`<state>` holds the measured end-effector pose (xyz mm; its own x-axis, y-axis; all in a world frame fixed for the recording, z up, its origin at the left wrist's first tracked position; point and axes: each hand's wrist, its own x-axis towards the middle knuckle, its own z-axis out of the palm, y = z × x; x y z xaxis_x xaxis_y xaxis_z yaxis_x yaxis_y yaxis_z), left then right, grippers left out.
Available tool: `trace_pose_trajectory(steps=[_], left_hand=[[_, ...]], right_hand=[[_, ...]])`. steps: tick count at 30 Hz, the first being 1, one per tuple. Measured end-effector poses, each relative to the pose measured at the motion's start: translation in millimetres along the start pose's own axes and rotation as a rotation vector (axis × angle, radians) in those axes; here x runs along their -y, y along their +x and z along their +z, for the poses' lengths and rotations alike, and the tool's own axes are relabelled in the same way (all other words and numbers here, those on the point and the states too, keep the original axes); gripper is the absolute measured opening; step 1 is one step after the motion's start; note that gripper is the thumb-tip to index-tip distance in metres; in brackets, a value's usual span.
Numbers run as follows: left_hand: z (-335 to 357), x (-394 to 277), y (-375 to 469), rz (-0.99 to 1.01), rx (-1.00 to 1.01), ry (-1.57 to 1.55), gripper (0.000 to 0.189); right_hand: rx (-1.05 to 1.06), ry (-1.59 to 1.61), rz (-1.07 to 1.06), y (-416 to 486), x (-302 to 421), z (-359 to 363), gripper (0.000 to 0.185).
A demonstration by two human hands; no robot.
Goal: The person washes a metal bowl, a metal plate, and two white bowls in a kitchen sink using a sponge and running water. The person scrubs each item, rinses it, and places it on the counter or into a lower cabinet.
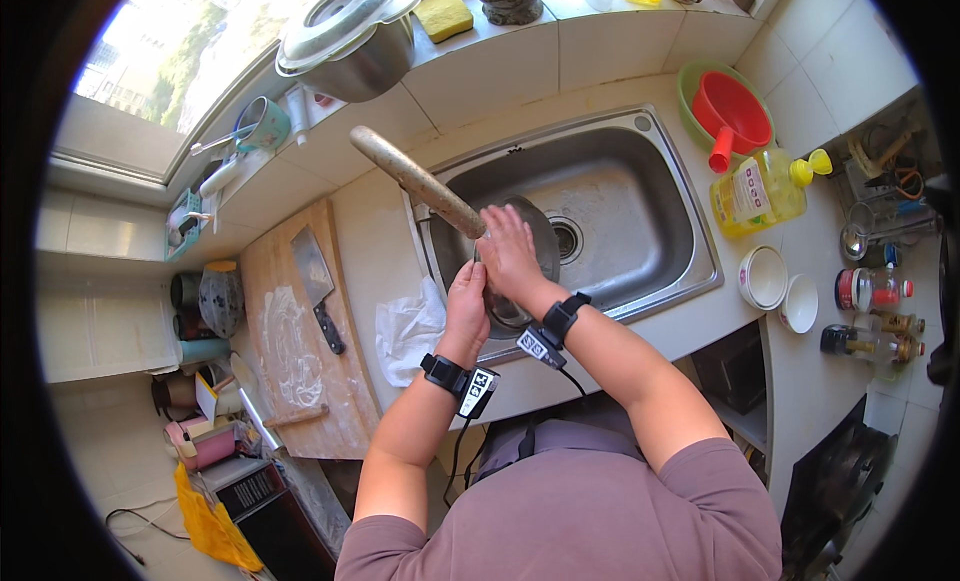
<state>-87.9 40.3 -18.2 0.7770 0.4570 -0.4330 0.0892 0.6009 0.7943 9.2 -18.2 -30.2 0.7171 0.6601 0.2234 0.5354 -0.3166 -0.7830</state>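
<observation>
My left hand [467,305] is at the left part of the stainless steel sink [637,198], its fingers at the near left rim of a round metal bowl or pan [544,224]. Spread above the same vessel is my right hand [511,254], palm down, close to the lower end of the faucet spout [420,182]. Both hands meet near the spout's end, and whether either grips the vessel is unclear. The drain [566,238] shows right of the vessel. A white cloth [411,332] lies on the counter left of my left hand.
On the left, a wooden board [270,326] dusted with white powder holds a cleaver [313,269] and a small rolling pin [296,416]. To the right stand a yellow detergent bottle [761,193], a red dipper [731,112] in a green basin and white bowls [763,278]. A lidded pot [356,59] sits on the ledge.
</observation>
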Motion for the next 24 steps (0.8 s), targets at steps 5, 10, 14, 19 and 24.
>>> trace_pose_trajectory(steps=[5, 10, 14, 19, 24], left_hand=[[4.9, 1.4, -4.8, 0.044, -0.125, 0.007, 0.019], [13.7, -4.1, -2.8, 0.075, -0.208, -0.025, 0.022], [17.2, -5.9, 15.0, 0.11, -0.31, -0.12, 0.025], [11.4, 4.8, 47.2, 0.094, -0.471, -0.205, 0.04], [-4.6, 27.4, 67.3, 0.111, -0.536, 0.295, 0.049]], right_hand=[[-0.023, 0.009, 0.224, 30.2, -61.8, 2.5, 0.046], [-0.068, 0.377, 0.727, 6.8, -104.1, -13.7, 0.051], [-0.241, 0.953, 1.085, -24.4, -108.3, -34.3, 0.047], [-0.168, 1.585, 1.091, -45.9, -106.2, -72.9, 0.035], [-0.356, 1.713, 1.093, -58.0, -83.6, -77.2, 0.03]])
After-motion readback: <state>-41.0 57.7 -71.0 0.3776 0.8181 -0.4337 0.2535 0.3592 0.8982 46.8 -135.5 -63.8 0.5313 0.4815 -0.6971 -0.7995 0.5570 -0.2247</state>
